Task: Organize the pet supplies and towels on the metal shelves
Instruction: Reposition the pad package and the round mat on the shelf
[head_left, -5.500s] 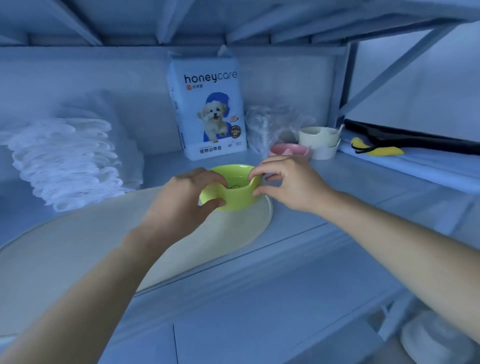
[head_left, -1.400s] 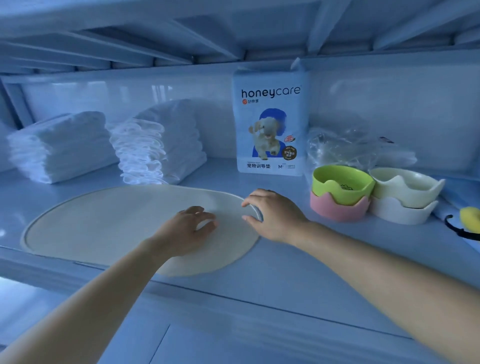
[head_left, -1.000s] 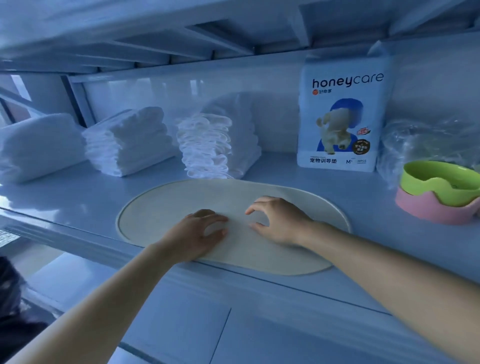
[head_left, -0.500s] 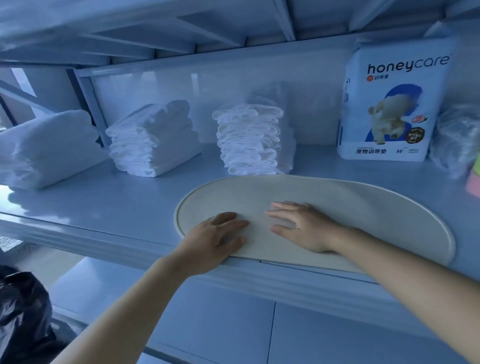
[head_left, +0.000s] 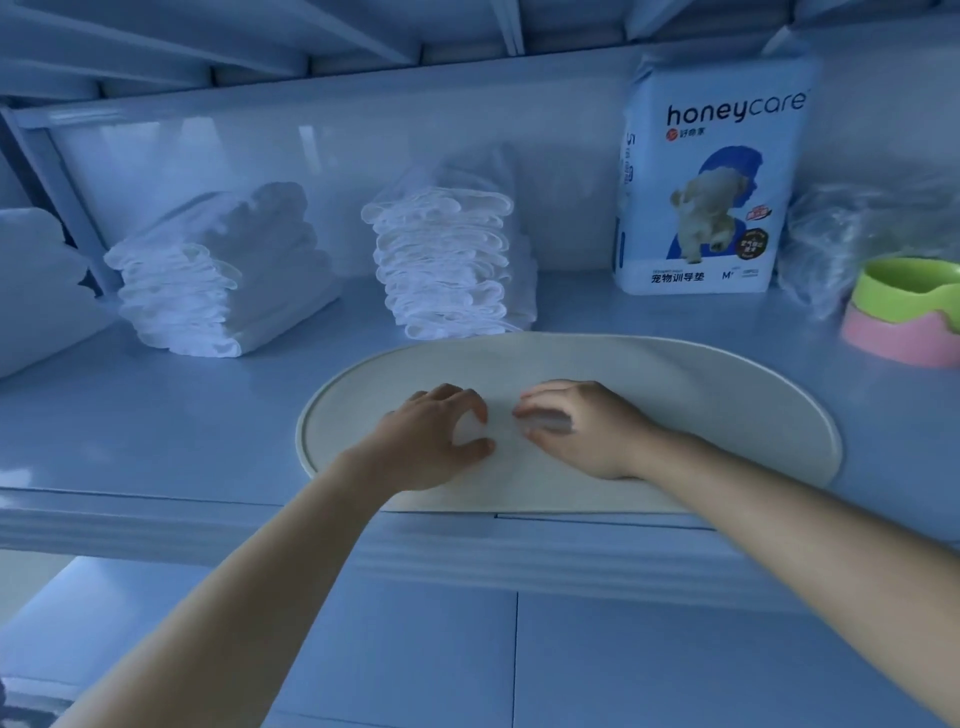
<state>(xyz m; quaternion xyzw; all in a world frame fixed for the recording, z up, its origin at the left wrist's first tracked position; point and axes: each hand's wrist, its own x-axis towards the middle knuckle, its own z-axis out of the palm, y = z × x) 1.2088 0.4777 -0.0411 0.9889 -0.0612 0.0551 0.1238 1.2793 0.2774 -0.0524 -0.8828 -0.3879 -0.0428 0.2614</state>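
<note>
head view. your left hand (head_left: 431, 441) rested on the oval mat (head_left: 701, 405) with fingers arched, tips and thumb bearing down. whether they pinched up the surface could not be told. your right hand (head_left: 582, 431) lay just beside it at 3 o'clock, fingers nearly straight and close together, flat on the mat, though blurred.

the mat lay on the metal shelf (head_left: 156, 426), its near edge at the shelf's front lip. from the hands, one towel stack (head_left: 218, 270) stood at 10 o'clock and a second towel stack (head_left: 447, 265) at 12 o'clock, just behind the mat's far rim. the honeycare pack (head_left: 711, 176) stood upright at 1 o'clock. the green bowl (head_left: 909, 296) sat nested in the pink bowl (head_left: 904, 343) at 3 o'clock, apart from the mat.

the step in hand was probably positioning the mat. to do it well, you should press evenly with both palms, slide without lifting, and move it toward 12 o'clock off the lip, stopping short of the towels.
</note>
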